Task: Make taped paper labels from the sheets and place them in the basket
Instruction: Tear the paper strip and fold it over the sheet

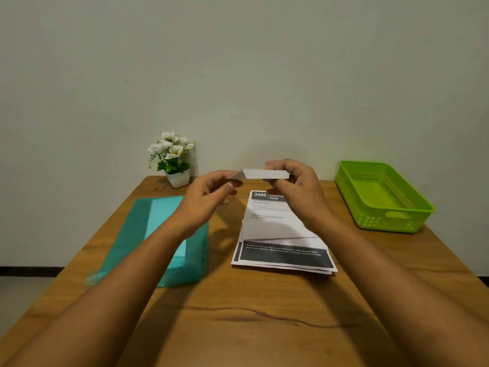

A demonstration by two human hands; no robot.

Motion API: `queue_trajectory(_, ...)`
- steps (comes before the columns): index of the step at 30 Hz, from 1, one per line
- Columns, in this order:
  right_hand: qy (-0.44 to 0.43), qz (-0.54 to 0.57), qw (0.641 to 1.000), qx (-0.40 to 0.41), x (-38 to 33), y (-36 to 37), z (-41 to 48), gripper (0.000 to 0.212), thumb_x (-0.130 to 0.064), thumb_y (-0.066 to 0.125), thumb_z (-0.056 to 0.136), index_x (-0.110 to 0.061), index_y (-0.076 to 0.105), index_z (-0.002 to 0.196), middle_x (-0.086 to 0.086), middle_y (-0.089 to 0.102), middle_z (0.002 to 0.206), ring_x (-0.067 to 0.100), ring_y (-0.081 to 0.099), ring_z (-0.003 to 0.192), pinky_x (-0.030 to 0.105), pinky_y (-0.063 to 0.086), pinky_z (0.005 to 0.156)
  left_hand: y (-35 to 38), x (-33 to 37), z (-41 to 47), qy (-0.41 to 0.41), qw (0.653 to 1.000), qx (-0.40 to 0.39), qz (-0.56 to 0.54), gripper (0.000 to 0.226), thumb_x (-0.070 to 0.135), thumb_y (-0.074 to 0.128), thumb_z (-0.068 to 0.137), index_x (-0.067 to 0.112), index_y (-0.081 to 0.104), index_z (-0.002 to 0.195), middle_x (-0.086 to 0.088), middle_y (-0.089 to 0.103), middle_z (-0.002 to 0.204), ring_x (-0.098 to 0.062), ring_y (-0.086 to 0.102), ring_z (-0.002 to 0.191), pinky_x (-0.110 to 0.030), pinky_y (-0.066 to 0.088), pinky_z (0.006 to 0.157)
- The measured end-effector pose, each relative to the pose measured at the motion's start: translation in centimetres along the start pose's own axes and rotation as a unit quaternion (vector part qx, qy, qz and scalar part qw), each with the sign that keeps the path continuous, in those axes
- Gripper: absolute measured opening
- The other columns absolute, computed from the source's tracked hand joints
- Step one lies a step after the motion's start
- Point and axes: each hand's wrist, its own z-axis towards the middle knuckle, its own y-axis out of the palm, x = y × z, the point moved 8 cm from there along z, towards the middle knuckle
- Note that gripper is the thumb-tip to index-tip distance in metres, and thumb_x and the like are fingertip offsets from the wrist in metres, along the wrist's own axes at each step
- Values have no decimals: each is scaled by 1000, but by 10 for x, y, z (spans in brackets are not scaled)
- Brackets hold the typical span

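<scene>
Fingers of left hand (209, 197) and right hand (299, 189) pinching opposite ends of a small folded white paper strip (264, 174), raised above the stack of printed white sheets (283, 234), probably to sharpen its crease; green perforated plastic basket (375, 221) right of that stack.

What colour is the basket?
Lime green, perforated sides; the basket shows clearly in the head view.

Small print on the sheets (283, 250) is blurred beyond reading, and their far right corner is hidden by the right hand (293, 186). The ends of the folded paper (264, 174) are covered by pinching fingers (280, 165); the teal folder (169, 213) is partly masked by the left forearm (148, 247).
</scene>
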Motion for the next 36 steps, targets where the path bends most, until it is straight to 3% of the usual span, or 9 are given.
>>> queue_trajectory(5, 198, 122, 971, 47, 75, -24, -20, 37, -1, 62, 98, -15, 61, 132, 12, 72, 119, 27, 77, 97, 39, 65, 79, 28, -40, 11, -37, 999, 21, -22, 28, 20, 59, 103, 22, 70, 128, 8, 73, 122, -10, 66, 116, -26, 58, 91)
queue_trajectory(10, 299, 230, 926, 24, 116, -24, -35, 36, 7, 59, 98, -14, 66, 125, 19, 75, 114, 33, 78, 97, 44, 64, 83, 52, -85, 11, -108, 994, -6, -24, 28, 15, 58, 103, 23, 68, 127, 2, 71, 125, -18, 64, 120, -36, 59, 95)
queue_trajectory(14, 313, 222, 923, 21, 133, -21, -38, 19, 1, 66, 96, -6, 70, 113, 17, 77, 106, 27, 78, 91, 40, 65, 81, 58, -105, 12, -119, 993, -15, 13, 33, 13, 57, 103, 28, 65, 132, 0, 69, 124, -12, 63, 103, -30, 60, 84)
queue_trajectory(19, 327, 146, 933, 43, 148, -20, -33, 16, 7, 62, 97, -5, 69, 104, 19, 76, 104, 24, 79, 83, 32, 66, 70, 53, -124, 12, -112, 974, -5, 197, 45, 11, 49, 106, 34, 56, 144, 9, 52, 131, -9, 52, 114, -13, 45, 81)
queue_trajectory(23, 328, 115, 937, 36, 151, -15, -27, 16, 9, 60, 96, -2, 68, 102, 20, 73, 99, 23, 78, 75, 30, 65, 63, 46, -123, 12, -92, 955, 60, 275, 38, 14, 47, 105, 30, 64, 135, -1, 54, 126, -15, 54, 110, -37, 51, 97)
queue_trajectory(27, 317, 63, 946, 16, 150, -12, -21, 18, 10, 58, 95, -3, 68, 102, 19, 72, 86, 22, 74, 66, 32, 64, 60, 60, -122, 4, -79, 954, 40, 287, 31, 25, 49, 107, 26, 65, 133, 0, 57, 133, -17, 50, 124, -40, 46, 104)
queue_trajectory(30, 317, 50, 947, -8, 149, -12, -24, 19, 9, 57, 96, -4, 67, 106, 18, 73, 83, 23, 73, 65, 34, 65, 62, 64, -99, -3, -16, 948, 75, 310, 32, 38, 54, 103, 26, 66, 130, 4, 56, 129, -13, 46, 121, -35, 44, 97)
queue_trajectory(34, 318, 51, 947, -22, 145, -14, -30, 22, 9, 59, 94, -3, 63, 111, 19, 69, 87, 20, 71, 64, 29, 59, 52, 102, -81, -14, 58, 934, -71, 345, 51, 55, 64, 93, 32, 55, 138, 12, 59, 132, -8, 54, 116, -32, 51, 89)
queue_trajectory(36, 323, 57, 944, -21, 143, -15, -31, 26, 8, 59, 93, -3, 60, 117, 20, 67, 90, 18, 67, 58, 27, 53, 46, 107, -80, -15, 65, 923, -72, 373, 48, 52, 66, 93, 33, 55, 136, 12, 66, 126, -9, 60, 109, -34, 55, 82)
